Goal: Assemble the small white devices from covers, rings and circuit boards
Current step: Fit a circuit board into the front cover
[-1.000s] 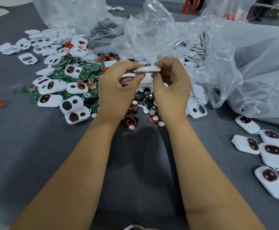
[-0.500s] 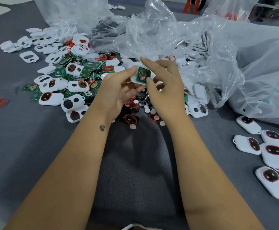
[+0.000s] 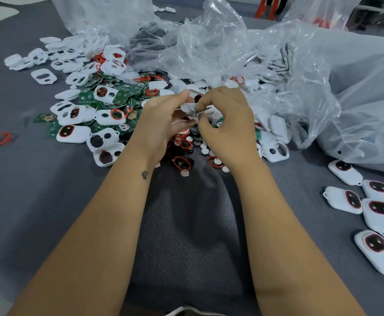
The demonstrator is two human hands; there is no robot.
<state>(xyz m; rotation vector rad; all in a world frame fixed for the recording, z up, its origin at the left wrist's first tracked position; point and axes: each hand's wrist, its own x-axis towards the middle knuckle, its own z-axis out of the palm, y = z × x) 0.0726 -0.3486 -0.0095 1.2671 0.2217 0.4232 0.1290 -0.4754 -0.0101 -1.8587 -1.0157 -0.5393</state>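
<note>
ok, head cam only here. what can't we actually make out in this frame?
- White part pinched between left hand and right hand: the fingers cover most of it, and it is blurred.
- Plastic bags: crumpled film hides most of what is inside.
- Finished devices on the right: the frame edge cuts some off.
- Circuit boards: detail too small.

My left hand [image 3: 161, 119] and right hand [image 3: 227, 124] pinch a white device [image 3: 192, 108] together above the parts pile [image 3: 108, 106]; finished devices [image 3: 378, 208] lie at my right
</note>
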